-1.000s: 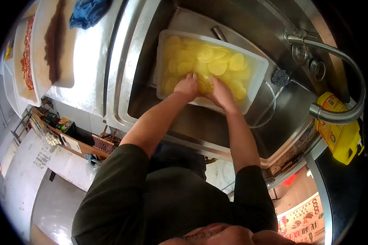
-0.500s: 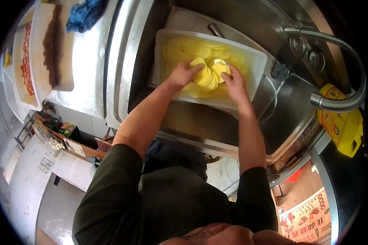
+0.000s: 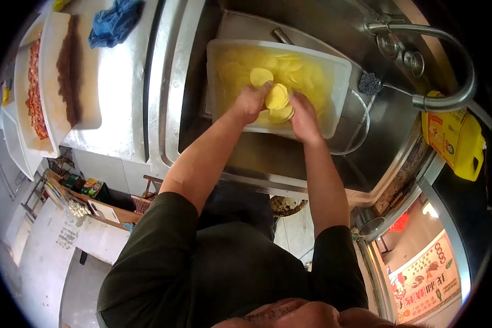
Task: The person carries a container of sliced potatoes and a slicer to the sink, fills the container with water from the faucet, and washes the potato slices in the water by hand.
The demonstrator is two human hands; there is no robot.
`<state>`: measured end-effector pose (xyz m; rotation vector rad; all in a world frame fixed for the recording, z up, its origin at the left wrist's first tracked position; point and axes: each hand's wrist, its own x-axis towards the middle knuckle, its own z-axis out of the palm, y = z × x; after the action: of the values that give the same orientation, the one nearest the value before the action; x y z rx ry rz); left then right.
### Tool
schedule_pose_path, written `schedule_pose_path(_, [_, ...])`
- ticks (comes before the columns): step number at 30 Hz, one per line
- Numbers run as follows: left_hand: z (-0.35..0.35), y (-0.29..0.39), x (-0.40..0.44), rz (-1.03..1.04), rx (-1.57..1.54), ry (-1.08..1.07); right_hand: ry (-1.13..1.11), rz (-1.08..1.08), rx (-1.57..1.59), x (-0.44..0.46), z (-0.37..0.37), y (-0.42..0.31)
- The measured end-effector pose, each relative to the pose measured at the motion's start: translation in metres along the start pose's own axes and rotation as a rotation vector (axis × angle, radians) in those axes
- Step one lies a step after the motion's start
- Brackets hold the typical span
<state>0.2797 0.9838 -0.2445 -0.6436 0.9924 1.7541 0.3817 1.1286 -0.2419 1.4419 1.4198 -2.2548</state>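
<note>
A white plastic tub stands in the metal sink, with many thin yellow potato slices lying under water in it. Over its near half, my left hand is closed on some slices, its thumb across them and one round slice sticking out beyond the fingers. My right hand grips the right side of a small stack of potato slices between the two hands. Its fingertips are partly hidden behind the stack.
A curved faucet hangs over the sink's right side, near a dark scrubber and a yellow jug. Left of the sink, a blue cloth and white trays with reddish food rest on the metal counter.
My hands have drawn closer together, and the fanned slices between them now form a neater stack. A single slice now juts out above my left hand. The view has shifted slightly.
</note>
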Motion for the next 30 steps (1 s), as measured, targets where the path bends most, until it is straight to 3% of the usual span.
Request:
schedule_pose_path(2, [-0.002, -0.005, 0.006, 0.040, 0.102, -0.044, -0.218, -0.067, -0.097, -0.024, 0.017, -0.019])
schedule_pose_path(6, [-0.003, -0.005, 0.000, 0.083, 0.236, -0.058, -0.156, -0.169, -0.249, -0.018, 0.007, -0.001])
schedule_pose_path(9, [0.001, 0.007, -0.003, 0.086, 0.140, 0.007, -0.077, -0.131, -0.210, -0.017, 0.006, 0.003])
schedule_pose_path(12, [-0.001, 0.013, -0.003, 0.060, 0.099, 0.042, 0.035, -0.182, -0.375, -0.012, 0.000, 0.007])
schedule_pose_path(15, [-0.008, 0.015, -0.002, 0.040, 0.205, 0.040, 0.181, -0.277, -0.413, -0.010, 0.003, 0.005])
schedule_pose_path(21, [-0.001, 0.015, -0.006, 0.140, 0.371, 0.032, 0.166, -0.212, -0.676, -0.006, -0.001, -0.013])
schedule_pose_path(24, [0.001, 0.014, -0.003, 0.117, 0.507, -0.025, 0.050, -0.381, -0.308, 0.000, 0.007, -0.009])
schedule_pose_path(27, [0.000, 0.016, -0.002, 0.007, 0.469, -0.110, 0.026, -0.427, -0.526, 0.005, 0.003, -0.017])
schedule_pose_path(30, [0.000, 0.016, 0.001, 0.066, 0.539, -0.067, -0.100, -0.303, -0.242, 0.011, 0.002, -0.018])
